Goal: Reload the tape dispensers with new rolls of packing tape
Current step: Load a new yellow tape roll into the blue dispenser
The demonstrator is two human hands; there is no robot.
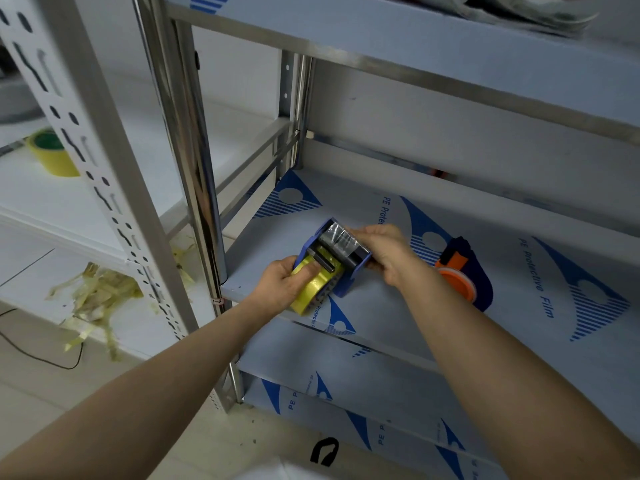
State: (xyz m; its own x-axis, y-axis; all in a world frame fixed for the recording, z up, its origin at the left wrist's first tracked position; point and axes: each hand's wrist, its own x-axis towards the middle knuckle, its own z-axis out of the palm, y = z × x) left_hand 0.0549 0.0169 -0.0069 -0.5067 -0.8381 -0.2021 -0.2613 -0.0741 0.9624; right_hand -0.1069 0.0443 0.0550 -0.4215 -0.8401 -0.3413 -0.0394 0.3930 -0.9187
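A blue dispenser (348, 280) is being held just above the front left part of the film-covered shelf (381, 320). It is showing an open plastic frame, a dark roller wrapped in shiny clear film (341, 237), and a yellow roll (311, 294) sitting in its near end. The left grip (282, 284) is clamping on that yellow roll, with the thumb lying over the top. The right grip (384, 252) is curling round the dispenser's far right side. Two dispensers are showing in all: the second dispenser (481, 285), dark blue with orange parts, is lying on the shelf just right of the right wrist. Two yellow rolls are showing: the spare roll (52, 154) is standing on the white rack at far left, well apart, above crumpled tape scraps (97, 299).
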